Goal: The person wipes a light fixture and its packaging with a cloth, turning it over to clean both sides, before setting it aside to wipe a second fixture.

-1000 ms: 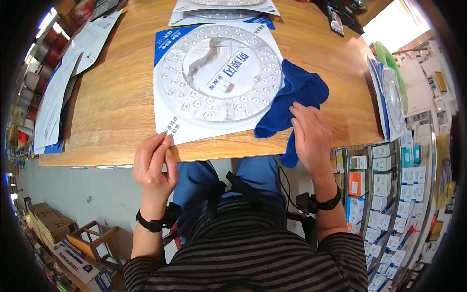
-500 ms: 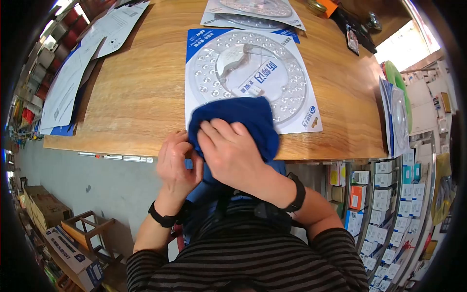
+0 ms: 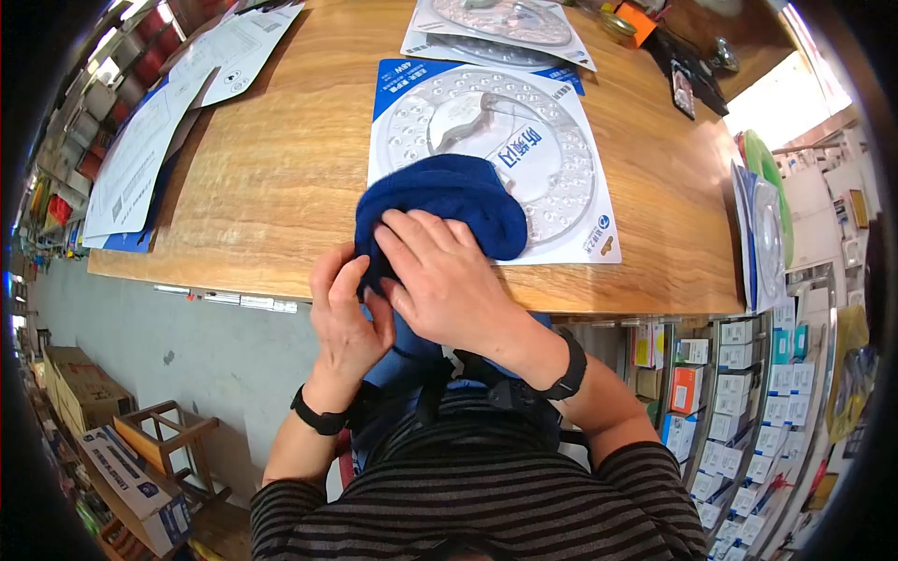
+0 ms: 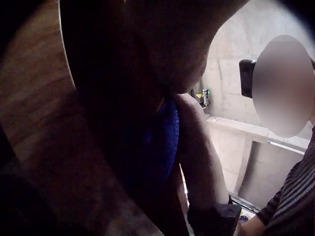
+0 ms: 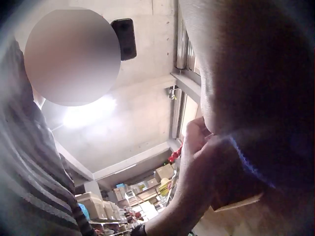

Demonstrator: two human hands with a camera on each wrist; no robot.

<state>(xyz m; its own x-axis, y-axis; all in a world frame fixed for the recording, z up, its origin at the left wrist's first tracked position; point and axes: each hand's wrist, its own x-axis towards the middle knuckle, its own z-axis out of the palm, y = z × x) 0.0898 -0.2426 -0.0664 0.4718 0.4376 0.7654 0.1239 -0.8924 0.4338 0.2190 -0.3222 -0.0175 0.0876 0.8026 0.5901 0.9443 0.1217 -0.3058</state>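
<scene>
The blue cloth (image 3: pixel 444 201) is soft and nappy, bunched into a rounded, domed mound. It sits on the near left part of a flat LED ring-light package (image 3: pixel 557 168): a white card with a blue far left corner, under a round clear plastic blister dotted with small lenses and carrying a printed label at its centre. The package lies on a wooden table (image 3: pixel 271 187) with a warm, streaky grain, its near edge close to the table's near edge.

The right hand (image 3: pixel 444 280) lies flat on the near side of the cloth, fingers spread wide and only slightly bent, pressing down on it rather than gripping. The cloth bulges out beyond the fingertips on the far side. The left hand (image 3: pixel 344 323) stands just left of the right hand at the table's near edge, fingers pointing away and touching the cloth's near left fringe. Whether it pinches anything cannot be told. In the left wrist view the cloth (image 4: pixel 165 135) shows as 1 blue strip between dark shapes.

2 more packages (image 3: pixel 496 23) lie stacked at the far edge.
</scene>
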